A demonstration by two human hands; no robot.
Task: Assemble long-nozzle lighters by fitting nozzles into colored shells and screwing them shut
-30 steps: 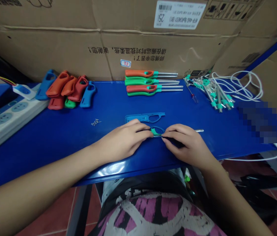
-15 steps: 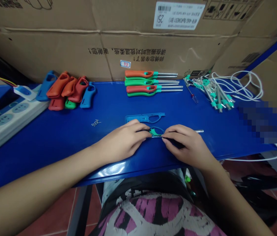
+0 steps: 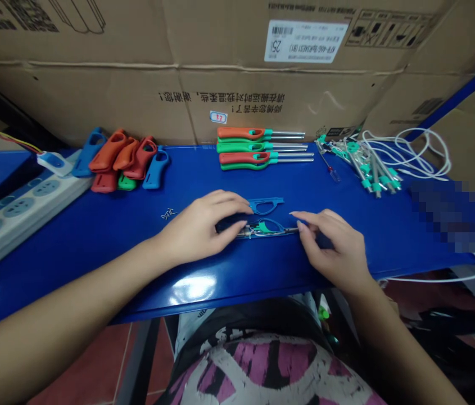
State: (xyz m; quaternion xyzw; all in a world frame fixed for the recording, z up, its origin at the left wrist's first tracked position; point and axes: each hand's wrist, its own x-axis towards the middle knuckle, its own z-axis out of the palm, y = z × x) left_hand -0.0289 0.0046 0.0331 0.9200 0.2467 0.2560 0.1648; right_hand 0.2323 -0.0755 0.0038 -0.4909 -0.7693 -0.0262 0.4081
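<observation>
A blue shell with parts laid in it (image 3: pixel 277 233) is placed on the table (image 3: pixel 220 281), between the middle and the near edge. In it, a green trigger (image 3: pixel 265 227) is seen beside the blue loop, and a thin metal tube (image 3: pixel 291 230) is pointed toward the right edge. The left end of this shell is partly hidden by the left hand (image 3: pixel 203 228), whose thumb and forefinger are held apart, the thumb at the parts and the forefinger beside the empty blue shell (image 3: pixel 280 200). That second shell is laid just beyond the first, toward the far edge, and is partly covered by the same fingers. The right hand (image 3: pixel 338 242) is held at the tube, with a small gap between thumb and forefinger tips; whether the tube is gripped by the other fingers cannot be told.

Small screws (image 3: pixel 168 214) are scattered just beside the left hand. Orange, red, green and blue handles (image 3: pixel 106 154) are heaped near the far left corner, beside a power strip (image 3: pixel 18 208). Assembled lighters (image 3: pixel 243 159) are stacked along the middle of the far edge. Toward the far right corner, a screwdriver (image 3: pixel 332 172), metal tubes with green fittings (image 3: pixel 375 169) and a white cable (image 3: pixel 446 152) are laid.
</observation>
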